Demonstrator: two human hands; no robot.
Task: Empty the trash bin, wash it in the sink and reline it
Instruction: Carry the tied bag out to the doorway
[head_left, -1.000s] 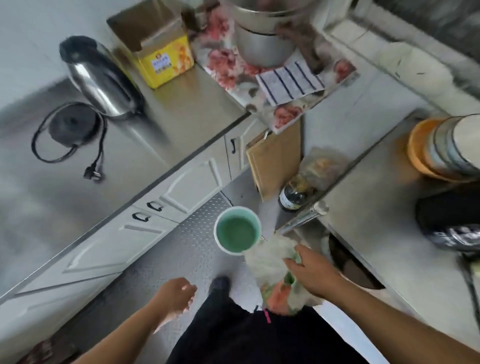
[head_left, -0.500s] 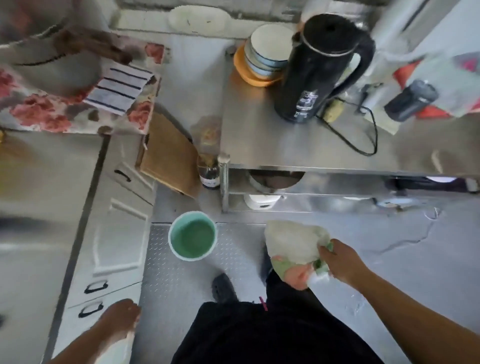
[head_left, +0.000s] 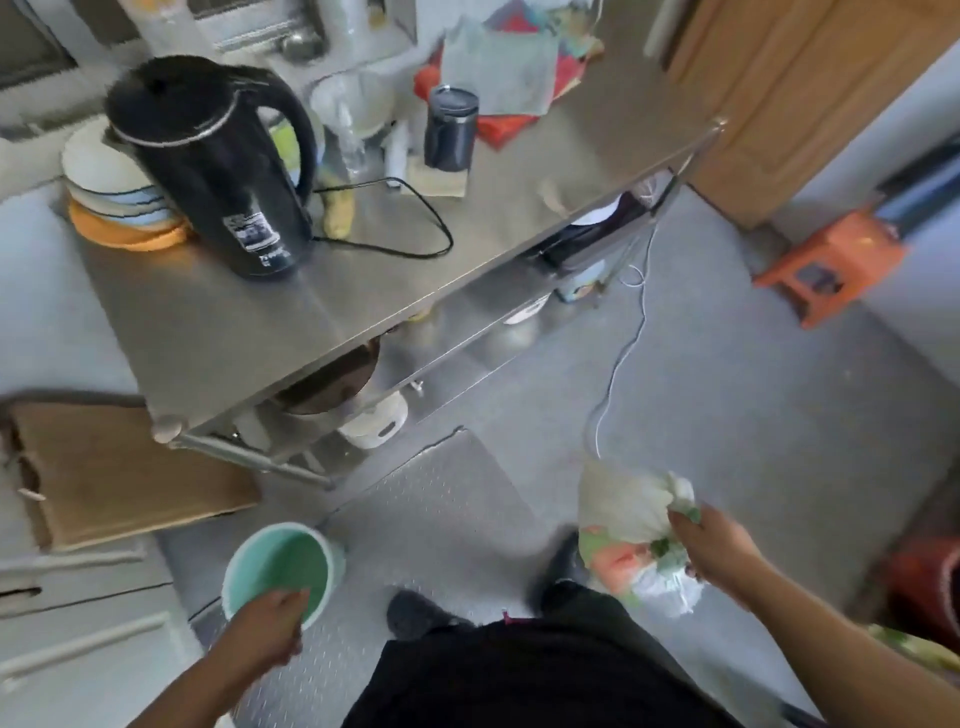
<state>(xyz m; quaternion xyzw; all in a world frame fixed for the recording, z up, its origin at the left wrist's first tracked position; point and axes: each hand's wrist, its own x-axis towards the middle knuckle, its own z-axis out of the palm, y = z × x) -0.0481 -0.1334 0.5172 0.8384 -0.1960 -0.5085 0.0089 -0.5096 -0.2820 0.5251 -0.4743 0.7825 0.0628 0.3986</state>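
Note:
A small mint-green trash bin (head_left: 280, 564) stands upright and unlined on the metal floor plate at the lower left. My left hand (head_left: 267, 626) is at its near rim with fingers curled over the edge. Off to the right, my right hand (head_left: 714, 553) grips the gathered neck of a full translucent trash bag (head_left: 626, 525), which hangs in the air above the floor. Orange and green scraps show through the bag.
A steel table (head_left: 249, 322) ahead carries a black kettle (head_left: 218, 171), stacked bowls (head_left: 111, 192) and a dark tumbler (head_left: 451, 130). A wooden board (head_left: 124, 473) leans at left beside white cabinet drawers (head_left: 78, 613). An orange stool (head_left: 831, 260) and a white cable (head_left: 623, 353) lie on the floor.
My view has swung to the right. My left hand came forward and took the bin's rim. My right hand carried the bag further right, away from the bin.

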